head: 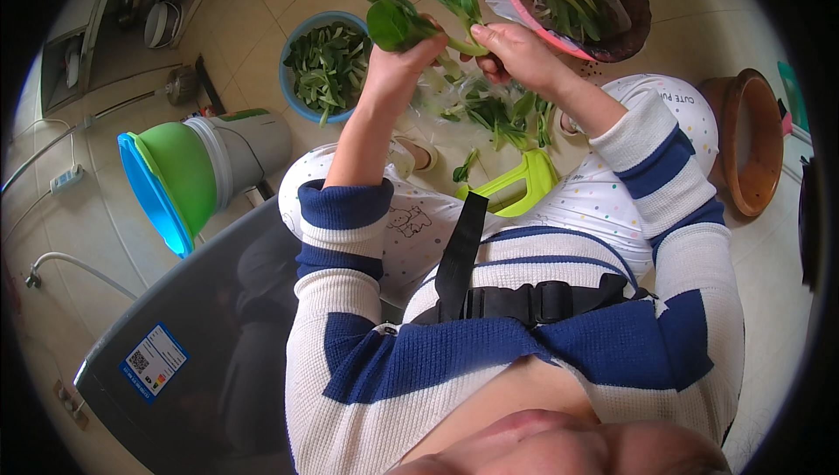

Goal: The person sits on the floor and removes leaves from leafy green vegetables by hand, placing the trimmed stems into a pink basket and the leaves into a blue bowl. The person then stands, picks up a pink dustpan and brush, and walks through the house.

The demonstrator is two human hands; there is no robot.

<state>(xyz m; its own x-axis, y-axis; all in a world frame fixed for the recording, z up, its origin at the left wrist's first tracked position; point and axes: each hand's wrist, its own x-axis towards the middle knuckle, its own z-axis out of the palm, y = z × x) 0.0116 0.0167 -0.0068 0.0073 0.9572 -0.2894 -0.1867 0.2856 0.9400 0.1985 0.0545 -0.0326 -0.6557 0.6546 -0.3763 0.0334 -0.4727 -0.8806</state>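
Observation:
My left hand (414, 55) is closed around a bunch of leafy greens (393, 21), its broad leaves pointing up and left. Just right of it, my right hand (514, 55) pinches a pale green stalk with small leaves (462, 0); the stalk reaches across to my left hand. Below both hands, loose greens (501, 111) lie on clear plastic on the floor between my feet. A blue basin (286, 78) at the left holds many cut or picked leaves. At the upper right, a pink basket (514, 6) lined with a bag holds more greens and stems.
A lime-green plastic stool (541, 177) shows between my legs. Left stand a grey-white bucket (262, 141) and stacked green (190, 167) and blue basins (154, 196). A dark glossy appliance (216, 344) is close at my left. At the right is a brown earthenware pot (734, 180).

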